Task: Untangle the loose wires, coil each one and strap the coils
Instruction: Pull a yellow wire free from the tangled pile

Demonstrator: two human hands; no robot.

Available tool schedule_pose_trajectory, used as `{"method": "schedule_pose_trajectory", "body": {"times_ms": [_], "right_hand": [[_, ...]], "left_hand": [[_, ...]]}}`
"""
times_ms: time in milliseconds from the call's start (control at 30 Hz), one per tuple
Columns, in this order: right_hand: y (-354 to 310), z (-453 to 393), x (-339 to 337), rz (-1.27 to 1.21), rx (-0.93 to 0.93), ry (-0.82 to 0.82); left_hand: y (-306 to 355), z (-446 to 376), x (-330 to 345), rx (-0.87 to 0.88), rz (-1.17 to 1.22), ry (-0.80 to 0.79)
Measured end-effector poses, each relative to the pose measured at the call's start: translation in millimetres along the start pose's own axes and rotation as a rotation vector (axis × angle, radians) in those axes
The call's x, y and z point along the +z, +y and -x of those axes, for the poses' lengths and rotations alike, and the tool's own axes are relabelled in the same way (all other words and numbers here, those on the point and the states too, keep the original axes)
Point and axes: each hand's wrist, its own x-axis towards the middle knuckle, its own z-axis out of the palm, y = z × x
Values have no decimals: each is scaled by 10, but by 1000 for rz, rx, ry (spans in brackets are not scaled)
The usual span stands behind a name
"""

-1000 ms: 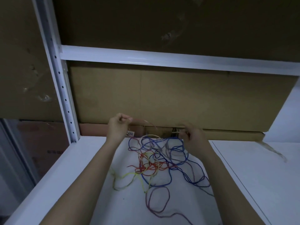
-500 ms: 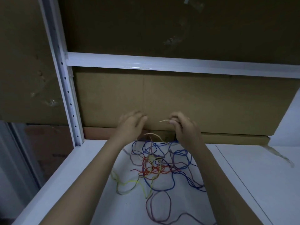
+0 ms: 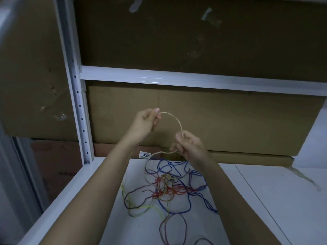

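White shelf board (image 3: 265, 200) fills the lower frame, with a tangle of coloured wires (image 3: 169, 188) at centre, while above it the left hand (image 3: 145, 124) and right hand (image 3: 189, 147) each pinch a light, limp beige wire (image 3: 174, 119), best held near its free end.

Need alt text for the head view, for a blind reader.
Two hands hold a pale wire arched above a white shelf: left hand pinches its end, right hand grips it lower. Its tail drops into tangled coloured wires.
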Motion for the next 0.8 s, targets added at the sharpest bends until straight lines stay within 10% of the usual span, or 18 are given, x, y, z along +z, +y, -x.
{"method": "schedule_pose_trajectory", "body": {"times_ms": [167, 433, 600, 700, 800], "right_hand": [[211, -8, 172, -116, -12, 137], [347, -240, 387, 938, -118, 144], [473, -48, 721, 1032, -269, -97], [555, 195, 746, 1025, -216, -256], [516, 376, 701, 962, -290, -303]], "left_hand": [[-19, 109, -184, -153, 265, -28], [48, 537, -377, -250, 410, -487], [-110, 586, -307, -279, 570, -86], [-375, 594, -433, -125, 183, 188], [-600, 656, -565, -69, -52, 137]]}}
